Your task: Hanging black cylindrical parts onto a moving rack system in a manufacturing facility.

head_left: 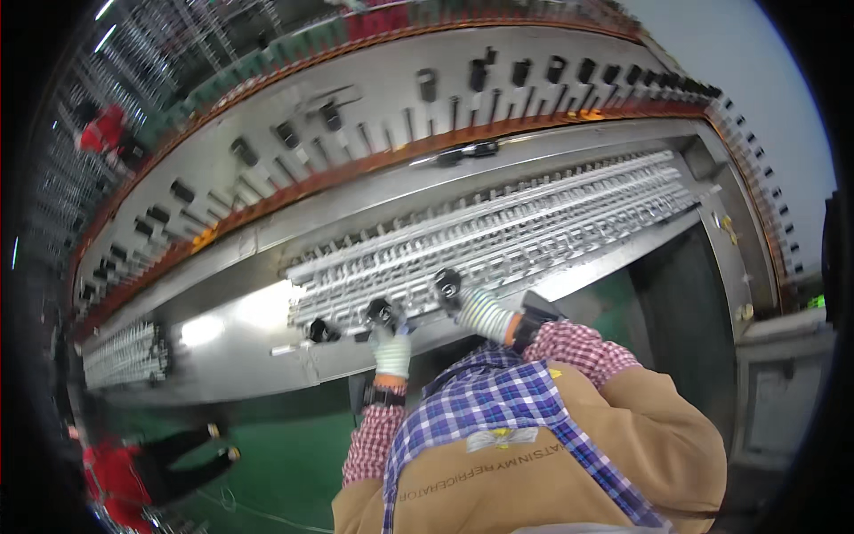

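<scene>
Both my hands wear white knit gloves with orange cuffs and reach up to a long metal machine. My left hand point(390, 343) grips a small black cylindrical part point(381, 311) at the lower edge of a grid of silvery metal pins point(498, 236). My right hand point(476, 310) holds another black cylindrical part point(447, 283) against the same grid, a little further right. A third black part point(322, 330) lies on the steel ledge just left of my left hand. Checked shirt sleeves and a tan apron cover my arms and chest.
Above the grid runs a steel panel point(356, 107) with a row of black knobs and rods between orange strips. A second pin block point(124, 354) sits at the far left. A person in red crouches on the green floor point(294, 454) lower left; another in red stands upper left.
</scene>
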### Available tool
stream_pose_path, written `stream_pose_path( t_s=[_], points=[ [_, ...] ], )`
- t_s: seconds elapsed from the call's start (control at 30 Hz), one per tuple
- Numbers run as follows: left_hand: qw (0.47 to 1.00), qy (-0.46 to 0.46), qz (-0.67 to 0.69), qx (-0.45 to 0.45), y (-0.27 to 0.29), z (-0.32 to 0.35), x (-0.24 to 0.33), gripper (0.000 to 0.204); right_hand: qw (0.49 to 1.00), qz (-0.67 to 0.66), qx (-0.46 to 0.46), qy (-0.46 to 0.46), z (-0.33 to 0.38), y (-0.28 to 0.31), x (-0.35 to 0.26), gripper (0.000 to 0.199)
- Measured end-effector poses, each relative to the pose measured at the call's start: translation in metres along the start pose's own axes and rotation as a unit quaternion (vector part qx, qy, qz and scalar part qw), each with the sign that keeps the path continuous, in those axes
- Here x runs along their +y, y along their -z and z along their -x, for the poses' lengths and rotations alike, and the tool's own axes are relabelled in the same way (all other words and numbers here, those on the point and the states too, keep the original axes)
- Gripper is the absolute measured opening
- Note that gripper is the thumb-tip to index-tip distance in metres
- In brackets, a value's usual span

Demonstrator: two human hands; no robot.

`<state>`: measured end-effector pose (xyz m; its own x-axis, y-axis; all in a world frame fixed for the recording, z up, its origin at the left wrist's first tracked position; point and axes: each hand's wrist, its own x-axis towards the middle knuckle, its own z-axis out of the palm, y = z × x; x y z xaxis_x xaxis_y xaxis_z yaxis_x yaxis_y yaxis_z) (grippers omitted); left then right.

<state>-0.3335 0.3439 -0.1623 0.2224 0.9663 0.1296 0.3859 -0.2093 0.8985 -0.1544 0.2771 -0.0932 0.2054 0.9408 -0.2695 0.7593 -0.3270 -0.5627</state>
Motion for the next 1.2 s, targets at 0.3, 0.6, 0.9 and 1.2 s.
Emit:
stream_pose_path(
  t_s=[0.3, 0.6, 0.9, 1.2],
  points=[
    [0.985, 0.097, -0.138, -0.031, -0.022, 0.007, -0.02, 0.042, 0.887, -0.185, -0.127, 0.404, -0.035, 0.101, 0.091, 0.037],
    [0.993, 0.094, -0.06, 0.034, -0.049, 0.001, -0.021, 0.029, 0.94, -0.228, 0.249, -0.042, -0.297, 0.18, 0.2, 0.057],
    [0.961, 0.202, 0.147, 0.115, -0.058, 0.011, -0.048, 0.026, 0.782, -0.527, 0.303, 0.138, -0.225, 0.199, 0.269, 0.027],
    [0.966, 0.175, -0.16, 0.106, -0.053, 0.01, -0.044, 0.029, 0.722, -0.632, 0.181, 0.213, -0.225, 0.269, 0.283, 0.017]
  ],
)
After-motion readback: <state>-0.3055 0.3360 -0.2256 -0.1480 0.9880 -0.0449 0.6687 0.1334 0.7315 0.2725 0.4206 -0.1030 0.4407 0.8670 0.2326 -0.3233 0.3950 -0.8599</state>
